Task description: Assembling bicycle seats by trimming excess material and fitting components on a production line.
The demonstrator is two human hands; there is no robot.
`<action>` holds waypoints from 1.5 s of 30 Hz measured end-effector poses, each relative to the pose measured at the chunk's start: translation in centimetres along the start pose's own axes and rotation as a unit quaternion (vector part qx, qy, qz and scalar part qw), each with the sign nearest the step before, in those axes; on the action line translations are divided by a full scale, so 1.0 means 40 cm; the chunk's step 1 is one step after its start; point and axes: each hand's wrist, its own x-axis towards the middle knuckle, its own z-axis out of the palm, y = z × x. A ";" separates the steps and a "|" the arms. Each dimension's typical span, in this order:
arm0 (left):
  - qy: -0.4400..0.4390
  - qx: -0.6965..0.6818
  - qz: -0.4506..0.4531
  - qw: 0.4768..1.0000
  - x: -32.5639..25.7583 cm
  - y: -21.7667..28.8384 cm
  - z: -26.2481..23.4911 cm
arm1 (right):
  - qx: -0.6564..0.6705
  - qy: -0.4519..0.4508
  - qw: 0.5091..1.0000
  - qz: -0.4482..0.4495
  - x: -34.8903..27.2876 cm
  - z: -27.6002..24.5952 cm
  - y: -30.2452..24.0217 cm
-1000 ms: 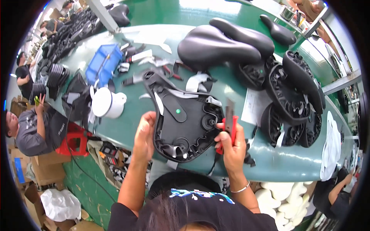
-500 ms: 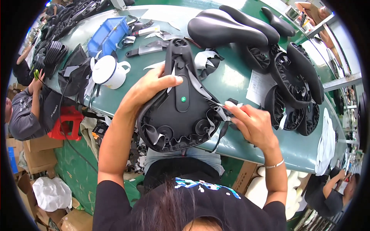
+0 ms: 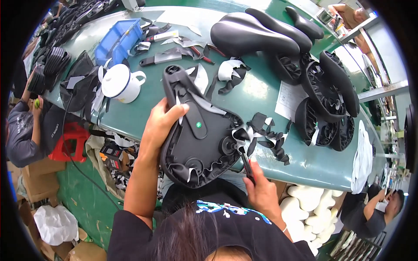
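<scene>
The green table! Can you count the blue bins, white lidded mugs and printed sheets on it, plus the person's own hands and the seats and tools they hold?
Blue bin: 1
White lidded mug: 1
Printed sheet: 1
Hands, left hand and right hand: 2
Held seat: 1
Held tool: 1
Total: 7

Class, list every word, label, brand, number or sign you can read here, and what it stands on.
Sheet: fine print, too small to read.
Green sticker on the saddle: mark too small to read.
Black shirt: blue-and-white print, no word clear.
Co-worker's dark clothing: pale lettering, too small.
Box: print too small.
</scene>
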 end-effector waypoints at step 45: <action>-0.097 0.464 0.485 0.735 0.161 0.001 0.069 | -0.016 0.103 0.991 -0.086 0.206 -0.063 0.010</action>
